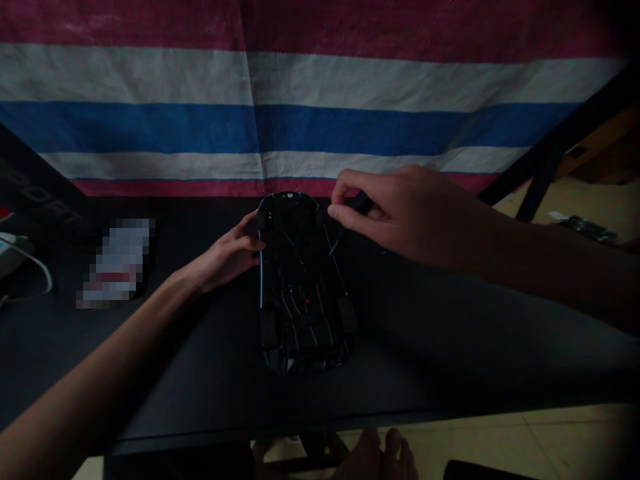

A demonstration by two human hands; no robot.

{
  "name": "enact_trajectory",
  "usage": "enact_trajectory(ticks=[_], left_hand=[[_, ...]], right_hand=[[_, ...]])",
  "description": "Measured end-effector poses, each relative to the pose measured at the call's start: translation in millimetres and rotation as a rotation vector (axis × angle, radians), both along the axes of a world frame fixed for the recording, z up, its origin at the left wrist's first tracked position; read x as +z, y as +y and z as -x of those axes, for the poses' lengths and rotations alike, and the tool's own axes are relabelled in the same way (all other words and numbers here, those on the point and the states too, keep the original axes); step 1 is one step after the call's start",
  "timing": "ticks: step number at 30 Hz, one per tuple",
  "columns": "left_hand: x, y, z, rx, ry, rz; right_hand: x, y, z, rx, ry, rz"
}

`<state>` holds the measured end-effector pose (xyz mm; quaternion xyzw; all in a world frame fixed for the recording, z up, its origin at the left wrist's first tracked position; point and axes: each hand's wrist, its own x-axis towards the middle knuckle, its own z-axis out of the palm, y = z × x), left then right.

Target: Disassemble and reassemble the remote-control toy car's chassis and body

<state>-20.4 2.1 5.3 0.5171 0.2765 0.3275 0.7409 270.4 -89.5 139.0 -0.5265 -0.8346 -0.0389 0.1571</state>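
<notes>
A toy car (300, 267) lies upside down on the dark table, its black underside and wheels facing up. A small red dot shows on that underside. My left hand (233, 255) grips the car's left side near the far end; some fingertips are hidden behind the body. Over the car's far right side, my right hand (395, 210) is closed around the black handle of a screwdriver (363, 202). Its thin shaft slants down to the left, the tip close to the car's right edge. Dim light hides whether the tip touches anything.
A blurred-out flat object (120, 260) lies on the table (200, 373) at the left. Beyond it are a white device with a cable (43, 263). A striped sheet (320, 127) hangs behind the table. Feet (375, 457) show below the front edge.
</notes>
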Motion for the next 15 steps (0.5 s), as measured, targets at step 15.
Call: enact_trajectory(ticks=[15], left_hand=[[-8.2, -14.2, 10.5, 0.079, 0.064, 0.012]], right_hand=[[-8.9, 8.9, -12.4, 0.08, 0.12, 0.094]])
